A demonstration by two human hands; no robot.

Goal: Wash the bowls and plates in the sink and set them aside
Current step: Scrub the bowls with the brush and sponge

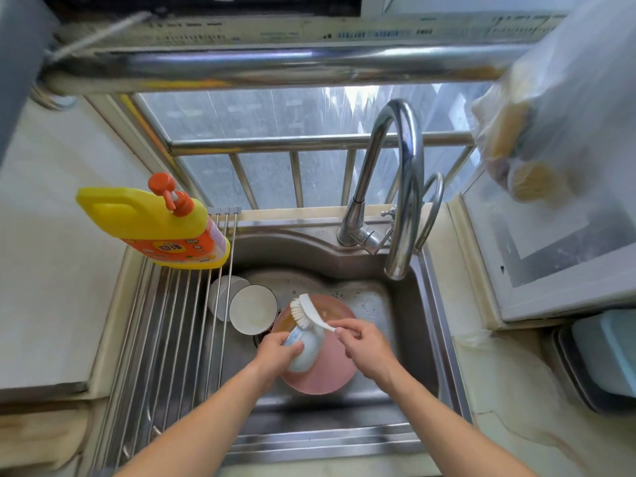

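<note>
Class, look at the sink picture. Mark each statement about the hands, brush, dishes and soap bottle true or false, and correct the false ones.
1. The right hand holds the white brush. True.
2. The left hand is empty. False: it grips a pale blue bowl.
3. The pink plate sits on the rack. False: it lies in the sink, under the hands.
4. The yellow soap bottle stands on the rack. True.
5. Water streams from the faucet. False: no stream shows.
</note>
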